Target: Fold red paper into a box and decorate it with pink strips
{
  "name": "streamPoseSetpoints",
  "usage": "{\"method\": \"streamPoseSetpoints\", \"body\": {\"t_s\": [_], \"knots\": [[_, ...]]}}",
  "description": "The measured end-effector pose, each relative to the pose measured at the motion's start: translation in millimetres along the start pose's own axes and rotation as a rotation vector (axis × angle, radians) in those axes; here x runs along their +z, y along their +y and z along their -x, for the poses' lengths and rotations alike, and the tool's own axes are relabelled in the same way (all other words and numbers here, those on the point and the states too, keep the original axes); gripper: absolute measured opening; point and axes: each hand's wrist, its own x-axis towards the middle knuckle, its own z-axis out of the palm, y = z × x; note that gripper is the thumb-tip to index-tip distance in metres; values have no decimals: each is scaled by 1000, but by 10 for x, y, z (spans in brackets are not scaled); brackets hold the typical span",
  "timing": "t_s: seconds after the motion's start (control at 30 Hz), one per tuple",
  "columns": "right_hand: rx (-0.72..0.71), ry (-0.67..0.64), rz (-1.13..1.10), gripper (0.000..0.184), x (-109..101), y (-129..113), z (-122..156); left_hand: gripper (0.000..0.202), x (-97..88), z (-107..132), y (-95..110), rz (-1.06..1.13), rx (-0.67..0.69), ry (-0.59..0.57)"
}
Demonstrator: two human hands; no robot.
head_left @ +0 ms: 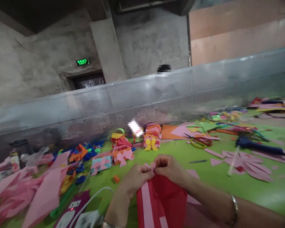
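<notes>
My left hand [139, 179] is closed, its thumb and fingers pinching the small pink pieces [153, 165] at the top of a red felt-like piece. From the other side my right hand [168, 167] pinches the same pink pieces, its fingertips close to the left ones. Below both hands the red felt-like piece [171, 196] hangs down to the frame's lower edge. A long pink strip [147, 202] runs along its left side, and a shorter pink strip shows lower down. My fingers partly hide the pinched spot.
A blue glue gun [258, 146] and scissors [199, 142] lie on the green table [180, 155]. Small bow-decorated pieces [151, 144] stand ahead. Pink sheets [47, 190] and a purple power strip [72, 209] with a white cable are at left. A perforated metal screen [133, 98] borders the back.
</notes>
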Motion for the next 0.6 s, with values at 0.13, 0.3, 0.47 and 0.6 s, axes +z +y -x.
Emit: {"method": "streamPoseSetpoints", "body": {"t_s": [0.13, 0.3, 0.47, 0.6], "knots": [[-18, 2, 26, 3, -15, -9, -7, 16, -31, -5, -31, 180, -34, -39], [-85, -28, 93, 9, -59, -106, 4, 15, -66, 3, -59, 344, -123, -93], [-388, -81, 394, 25, -99, -187, 36, 16, -79, 4, -74, 443, -166, -115], [-678, -151, 608, 27, -145, -182, 53, 14, -89, 17, -64, 491, -172, -125]]}}
